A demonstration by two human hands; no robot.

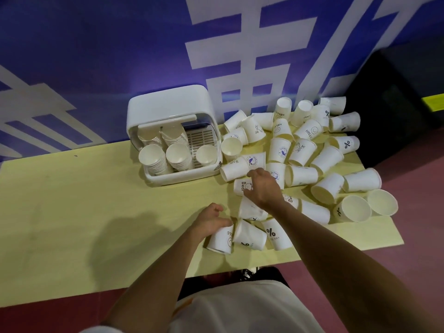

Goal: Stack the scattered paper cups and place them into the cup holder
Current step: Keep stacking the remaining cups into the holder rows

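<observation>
Left hand (211, 219) touches a fallen cup (220, 239) (right hand (263, 186) grips the Bear cup (241, 187))

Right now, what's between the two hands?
In the head view, one cup lies on its side between the left hand and the right hand, which grips a Bear cup.

One cup holder (168, 104), three cup stacks (152, 157), roughly thirty loose cups (326, 159).
</observation>
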